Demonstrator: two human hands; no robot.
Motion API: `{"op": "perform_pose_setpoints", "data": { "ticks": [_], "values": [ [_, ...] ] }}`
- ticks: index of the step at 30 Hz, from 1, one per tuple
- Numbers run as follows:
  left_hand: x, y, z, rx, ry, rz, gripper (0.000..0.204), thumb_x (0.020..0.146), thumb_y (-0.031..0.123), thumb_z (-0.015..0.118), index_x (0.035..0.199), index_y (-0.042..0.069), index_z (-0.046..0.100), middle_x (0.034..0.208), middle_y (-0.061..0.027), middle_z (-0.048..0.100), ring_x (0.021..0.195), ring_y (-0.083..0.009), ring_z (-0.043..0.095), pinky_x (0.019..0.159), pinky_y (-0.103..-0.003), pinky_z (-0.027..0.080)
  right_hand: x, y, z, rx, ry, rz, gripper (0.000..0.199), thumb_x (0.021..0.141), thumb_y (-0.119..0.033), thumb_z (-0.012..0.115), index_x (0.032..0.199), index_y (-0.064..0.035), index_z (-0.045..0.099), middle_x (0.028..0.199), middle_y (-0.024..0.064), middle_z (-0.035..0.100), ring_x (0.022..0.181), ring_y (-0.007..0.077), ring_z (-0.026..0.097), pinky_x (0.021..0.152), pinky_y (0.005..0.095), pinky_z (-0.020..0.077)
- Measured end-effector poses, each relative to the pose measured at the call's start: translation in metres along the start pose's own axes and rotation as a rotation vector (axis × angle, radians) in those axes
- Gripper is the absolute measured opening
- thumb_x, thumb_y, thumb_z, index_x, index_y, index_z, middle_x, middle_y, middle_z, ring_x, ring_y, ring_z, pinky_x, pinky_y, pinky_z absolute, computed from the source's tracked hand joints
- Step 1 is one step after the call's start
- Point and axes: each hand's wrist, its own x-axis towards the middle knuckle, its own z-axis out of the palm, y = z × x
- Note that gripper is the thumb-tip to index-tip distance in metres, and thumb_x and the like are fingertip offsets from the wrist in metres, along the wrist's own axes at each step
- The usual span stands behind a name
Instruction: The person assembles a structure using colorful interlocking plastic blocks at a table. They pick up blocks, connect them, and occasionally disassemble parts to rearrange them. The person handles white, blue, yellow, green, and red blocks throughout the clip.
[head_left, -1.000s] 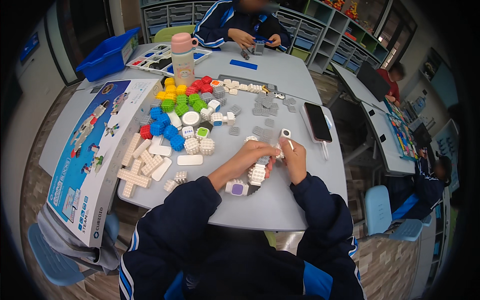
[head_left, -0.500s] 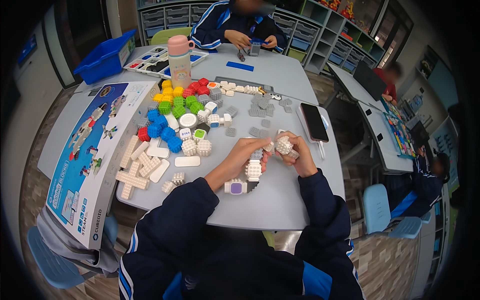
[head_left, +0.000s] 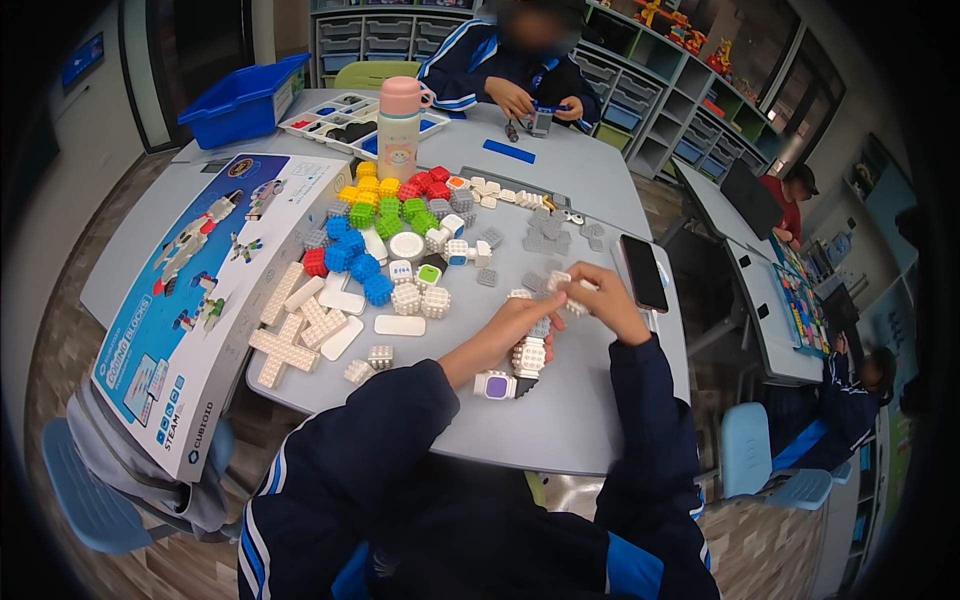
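Note:
My left hand [head_left: 508, 332] is closed around a jointed chain of building blocks [head_left: 530, 356], white and grey and studded. At the chain's near end, a white block with a purple square [head_left: 495, 386] hangs low over the table's front. My right hand [head_left: 608, 302] pinches a white studded block [head_left: 557, 282] right by the chain's upper end. Fingers cover part of both pieces, so whether they touch cannot be made out. Grey flat connectors [head_left: 546, 234] lie just beyond my hands.
Left of my hands are heaped blue blocks [head_left: 350, 250], green blocks [head_left: 390, 215] and white beams [head_left: 283, 348]. A large kit box [head_left: 215, 290] rests at the left edge. A pink-capped bottle [head_left: 398, 140] stands behind; a phone [head_left: 643, 272] lies right. Across sits another person [head_left: 515, 60].
The view has shifted, so the table things appear farther right. My right hand has turned over the white block, its back now showing more. The left keeps the chain.

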Motion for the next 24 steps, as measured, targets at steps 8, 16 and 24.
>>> {"op": "perform_pose_setpoints", "data": {
  "ticks": [8, 16, 24],
  "values": [
    [0.003, -0.004, -0.010, -0.141, -0.116, -0.144, 0.037, 0.089, 0.019, 0.066, 0.114, 0.005, 0.043, 0.094, -0.0128, 0.057, 0.082, -0.0277, 0.069, 0.071, -0.037, 0.057, 0.112, 0.018, 0.030, -0.416, 0.163, 0.095, 0.042, 0.077, -0.046, 0.068, 0.095, -0.0091, 0.076, 0.077, 0.0134, 0.070, 0.075, 0.0249, 0.069, 0.071, 0.0322, 0.0516],
    [0.009, -0.009, -0.012, -0.183, -0.110, -0.062, 0.049, 0.092, 0.015, 0.065, 0.127, -0.005, 0.036, 0.112, -0.0182, 0.059, 0.104, -0.0300, 0.066, 0.088, -0.036, 0.055, 0.069, -0.005, 0.015, 0.071, 0.141, 0.163, 0.036, 0.086, -0.039, 0.065, 0.096, -0.0057, 0.074, 0.070, 0.0013, 0.062, 0.054, 0.0074, 0.048, 0.047, 0.0240, 0.0356],
    [0.009, -0.003, -0.007, -0.168, -0.162, 0.116, 0.043, 0.100, 0.022, 0.058, 0.132, -0.002, 0.042, 0.125, -0.0169, 0.059, 0.111, -0.0259, 0.064, 0.090, -0.037, 0.056, 0.003, -0.007, -0.011, 0.621, -0.102, 0.249, 0.039, 0.097, -0.039, 0.057, 0.105, -0.0026, 0.068, 0.076, -0.0039, 0.056, 0.051, 0.0029, 0.036, 0.045, 0.0201, 0.0265]
  ]
}}
